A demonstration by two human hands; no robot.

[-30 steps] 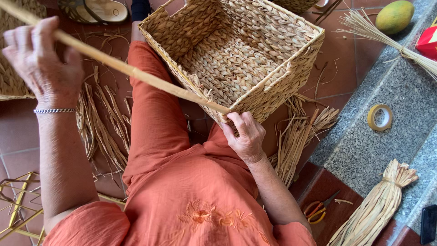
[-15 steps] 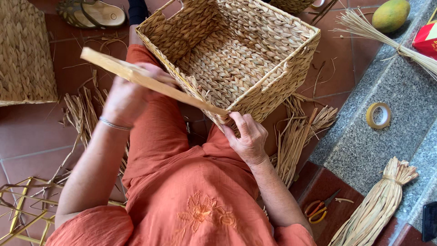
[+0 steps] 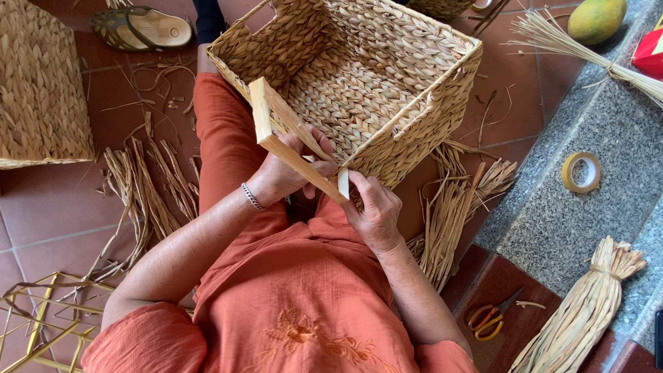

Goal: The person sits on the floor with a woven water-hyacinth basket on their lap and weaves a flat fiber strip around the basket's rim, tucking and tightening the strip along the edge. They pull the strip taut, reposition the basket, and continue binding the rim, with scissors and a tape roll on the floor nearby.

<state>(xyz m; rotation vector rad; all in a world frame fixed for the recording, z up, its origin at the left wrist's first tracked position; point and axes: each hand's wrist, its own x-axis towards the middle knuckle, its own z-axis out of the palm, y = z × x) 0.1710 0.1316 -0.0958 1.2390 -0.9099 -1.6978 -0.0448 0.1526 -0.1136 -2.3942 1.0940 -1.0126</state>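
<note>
A rectangular woven straw basket [image 3: 387, 76] rests on my lap, its near corner toward me. A flat pale fibre strip [image 3: 286, 135] is folded into a loop beside that corner. My left hand [image 3: 290, 173] grips the strip's lower run just left of the corner. My right hand [image 3: 373, 207] pinches the strip's short end against the basket's corner. Both hands nearly touch each other. I wear an orange dress and a bracelet on the left wrist.
Loose dried fibre strands [image 3: 148, 190] lie on the tiled floor at left, more [image 3: 449, 214] at right. A woven mat [image 3: 41, 90], a sandal [image 3: 141, 27], a yellow wire frame [image 3: 41, 321], tape roll [image 3: 581, 173], scissors [image 3: 492, 319], tied fibre bundle [image 3: 587, 304] and a green fruit [image 3: 595, 19] surround me.
My left hand came down from the far left along the strip to the basket corner. The long straight strip is now folded into a loop. My right hand stayed at the corner.
</note>
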